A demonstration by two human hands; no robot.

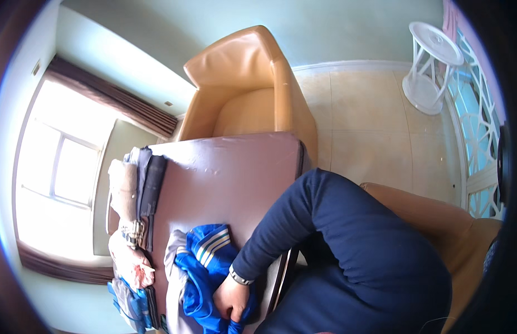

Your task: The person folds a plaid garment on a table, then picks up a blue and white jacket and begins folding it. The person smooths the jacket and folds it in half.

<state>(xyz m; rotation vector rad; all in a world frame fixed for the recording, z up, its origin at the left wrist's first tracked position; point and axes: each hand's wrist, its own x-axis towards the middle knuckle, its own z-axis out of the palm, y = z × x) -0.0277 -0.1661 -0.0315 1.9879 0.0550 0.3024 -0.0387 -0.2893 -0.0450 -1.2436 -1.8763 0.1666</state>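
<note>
My right hand (231, 299), with a banded bracelet or watch (240, 276) at the wrist, lies low on a blue garment (208, 267). Its fingers curl down and grip the cloth near the bottom of the view. White stripes run across one part of the garment, and a pale grey section (175, 284) spreads along its left side. The garment is bunched on a brownish-purple table (229, 179), close to the edge on my side. My left hand is out of view.
Folded clothes (124, 188) and a pink cloth (137, 271) line the table's far edge, with blue items (133, 304) at the lower end. A tan armchair (246, 108) stands against the table. Farther off is a white round stand (434, 46). A bright window (74, 167) is at left.
</note>
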